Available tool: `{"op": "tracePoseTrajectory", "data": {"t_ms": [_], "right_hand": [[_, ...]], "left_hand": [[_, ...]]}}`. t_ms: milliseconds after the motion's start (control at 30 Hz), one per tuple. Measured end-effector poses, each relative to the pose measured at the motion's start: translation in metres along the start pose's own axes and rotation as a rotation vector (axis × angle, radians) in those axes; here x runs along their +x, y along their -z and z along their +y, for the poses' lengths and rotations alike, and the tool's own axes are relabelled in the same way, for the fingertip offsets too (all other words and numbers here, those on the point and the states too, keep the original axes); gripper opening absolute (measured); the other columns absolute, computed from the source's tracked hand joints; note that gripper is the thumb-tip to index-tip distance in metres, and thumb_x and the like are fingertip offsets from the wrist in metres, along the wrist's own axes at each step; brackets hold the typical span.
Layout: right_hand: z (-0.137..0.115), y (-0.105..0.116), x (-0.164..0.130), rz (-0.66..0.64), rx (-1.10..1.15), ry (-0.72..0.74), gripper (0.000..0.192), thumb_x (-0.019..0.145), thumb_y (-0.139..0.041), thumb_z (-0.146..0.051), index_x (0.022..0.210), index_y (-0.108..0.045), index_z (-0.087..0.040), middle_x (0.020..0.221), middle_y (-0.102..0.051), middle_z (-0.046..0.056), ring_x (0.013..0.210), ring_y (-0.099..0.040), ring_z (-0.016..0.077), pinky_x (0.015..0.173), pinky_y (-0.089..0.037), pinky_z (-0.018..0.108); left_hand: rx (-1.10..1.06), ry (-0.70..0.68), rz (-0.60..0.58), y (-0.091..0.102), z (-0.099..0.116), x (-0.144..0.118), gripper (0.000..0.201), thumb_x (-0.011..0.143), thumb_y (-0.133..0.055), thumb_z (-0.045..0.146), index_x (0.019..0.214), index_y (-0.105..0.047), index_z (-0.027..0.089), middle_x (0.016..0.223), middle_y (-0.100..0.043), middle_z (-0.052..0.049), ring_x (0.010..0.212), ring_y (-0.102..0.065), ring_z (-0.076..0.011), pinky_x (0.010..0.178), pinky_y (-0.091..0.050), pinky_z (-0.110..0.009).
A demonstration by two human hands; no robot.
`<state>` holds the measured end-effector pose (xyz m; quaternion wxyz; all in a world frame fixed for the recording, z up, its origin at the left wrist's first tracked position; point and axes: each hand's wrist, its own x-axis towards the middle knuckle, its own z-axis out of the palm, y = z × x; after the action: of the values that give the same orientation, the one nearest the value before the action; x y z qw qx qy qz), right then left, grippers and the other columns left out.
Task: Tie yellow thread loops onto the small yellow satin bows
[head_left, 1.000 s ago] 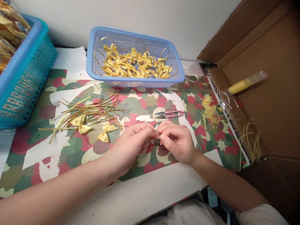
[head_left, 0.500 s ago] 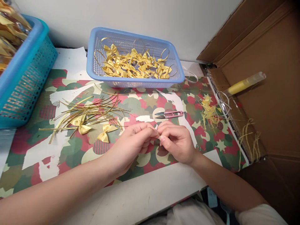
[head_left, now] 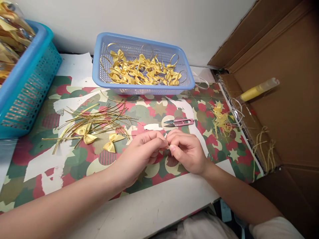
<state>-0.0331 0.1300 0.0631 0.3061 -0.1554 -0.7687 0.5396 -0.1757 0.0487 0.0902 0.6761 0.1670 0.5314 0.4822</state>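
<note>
A plain white wall backs a worktable [head_left: 154, 212] covered with star-patterned paper in red and green, and a brown cardboard box [head_left: 286, 99] stands open at 3 o'clock. Just below centre the left hand [head_left: 139, 156] and right hand [head_left: 186, 151] meet fingertip to fingertip, both pinched narrow on something very small between them; what it is cannot be told, as the fingers hide nearly all of it. At 9 o'clock from the hands lies a loose pile of gold twist ties [head_left: 92, 121] with two yellow satin bows [head_left: 99, 137] resting at its near edge, one just beside the left hand's knuckles. Pink thread snips [head_left: 179, 122] lie at 12 o'clock, close above the fingertips but apart from them. Farther up at 12 o'clock a light blue tray [head_left: 99, 49] holds many bows already fitted with gold loops. A teal basket [head_left: 27, 89] sits at 10 o'clock, yellow thread scraps [head_left: 220, 119] at 2 o'clock

By my reading, the hands are at the fine twisting or tying stage on one piece. The next move calls for a steady pinch from both hands and small, controlled finger turns, since the piece is tiny and easily dropped
</note>
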Motion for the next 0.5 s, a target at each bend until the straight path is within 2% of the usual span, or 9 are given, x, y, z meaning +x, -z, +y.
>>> {"op": "tracePoseTrajectory", "data": {"t_ms": [267, 500], "right_hand": [[-0.0010, 0.0008, 0.0009, -0.034, 0.014, 0.024, 0.024, 0.084, -0.051, -0.012, 0.063, -0.044, -0.020, 0.059, -0.055, -0.001, 0.065, -0.054, 0.0136, 0.071, -0.047, 0.031], [-0.0013, 0.0016, 0.0014, -0.053, 0.001, 0.028, 0.023, 0.085, -0.050, -0.014, 0.064, -0.045, -0.021, 0.058, -0.053, -0.001, 0.066, -0.056, 0.0143, 0.071, -0.048, 0.032]], "left_hand": [[0.028, -0.062, -0.071, 0.0009, -0.0002, 0.0011, 0.021, 0.074, -0.057, 0.024, 0.059, -0.044, 0.017, 0.055, -0.027, 0.007, 0.050, -0.021, -0.0066, 0.046, -0.017, -0.021], [0.012, -0.074, -0.067, 0.0042, -0.0041, 0.0002, 0.021, 0.078, -0.052, 0.028, 0.060, -0.047, 0.018, 0.056, -0.026, 0.005, 0.053, -0.025, -0.0093, 0.048, -0.021, -0.023]]}}
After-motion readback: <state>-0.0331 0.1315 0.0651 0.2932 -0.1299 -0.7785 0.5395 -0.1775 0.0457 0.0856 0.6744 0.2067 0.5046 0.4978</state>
